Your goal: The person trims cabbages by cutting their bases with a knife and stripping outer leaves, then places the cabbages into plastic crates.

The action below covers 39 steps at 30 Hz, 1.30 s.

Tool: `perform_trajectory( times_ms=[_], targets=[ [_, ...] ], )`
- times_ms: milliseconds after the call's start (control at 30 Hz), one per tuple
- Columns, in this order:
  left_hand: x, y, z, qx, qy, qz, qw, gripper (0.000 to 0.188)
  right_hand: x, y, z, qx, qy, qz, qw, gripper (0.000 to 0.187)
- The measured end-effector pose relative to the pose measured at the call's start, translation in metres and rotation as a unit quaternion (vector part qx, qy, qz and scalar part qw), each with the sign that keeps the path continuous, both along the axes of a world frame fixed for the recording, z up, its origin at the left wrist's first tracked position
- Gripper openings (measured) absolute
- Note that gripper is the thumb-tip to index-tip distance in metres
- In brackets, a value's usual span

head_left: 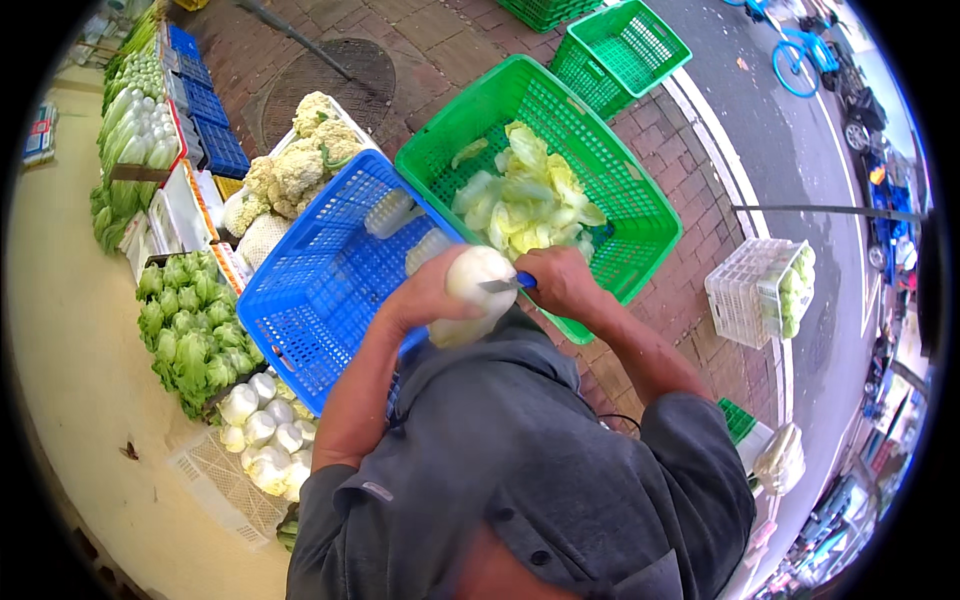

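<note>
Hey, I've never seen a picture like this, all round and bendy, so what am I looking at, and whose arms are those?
There's no robot here. A person wears a camera on their head, looking down, and its wide fisheye lens bends straight edges. The arms are the wearer's own. The left hand holds a pale cabbage; the right hand grips a knife with a blue handle, its blade at the cabbage's end. In front, on brick paving, are a blue crate with a few pale items and a green crate with loose leaves. Cauliflowers and other vegetables sit to the left.
</note>
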<state>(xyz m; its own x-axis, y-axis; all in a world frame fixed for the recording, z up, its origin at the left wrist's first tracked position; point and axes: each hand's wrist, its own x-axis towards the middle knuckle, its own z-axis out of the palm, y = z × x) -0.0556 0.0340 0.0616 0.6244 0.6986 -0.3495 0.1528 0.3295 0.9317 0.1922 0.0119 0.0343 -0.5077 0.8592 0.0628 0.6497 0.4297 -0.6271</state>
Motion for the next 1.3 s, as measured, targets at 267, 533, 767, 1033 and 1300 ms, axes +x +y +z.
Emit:
perform_trajectory(
  times_ms=[267,533,767,1033,1300],
  targets=[
    [0.006,-0.002,-0.017,-0.039,-0.065,-0.044,0.996,0.073,0.016,-0.002,-0.016,0.013,0.031,-0.043,0.999,0.004],
    [0.015,0.004,-0.013,-0.074,-0.04,-0.055,0.995,0.087,0.017,-0.011,-0.005,-0.022,-0.01,-0.036,0.999,0.006],
    [0.022,0.006,-0.011,-0.037,-0.041,-0.054,0.997,0.072,0.015,-0.012,-0.03,-0.022,0.002,-0.095,0.995,0.005],
    [0.025,0.002,-0.021,-0.103,-0.063,-0.04,0.992,0.069,0.014,-0.023,-0.056,-0.064,0.002,-0.15,0.987,0.008],
    [0.027,0.003,-0.03,-0.168,-0.094,-0.051,0.98,0.074,0.022,-0.022,-0.051,-0.085,-0.025,-0.141,0.986,0.009]
  ],
)
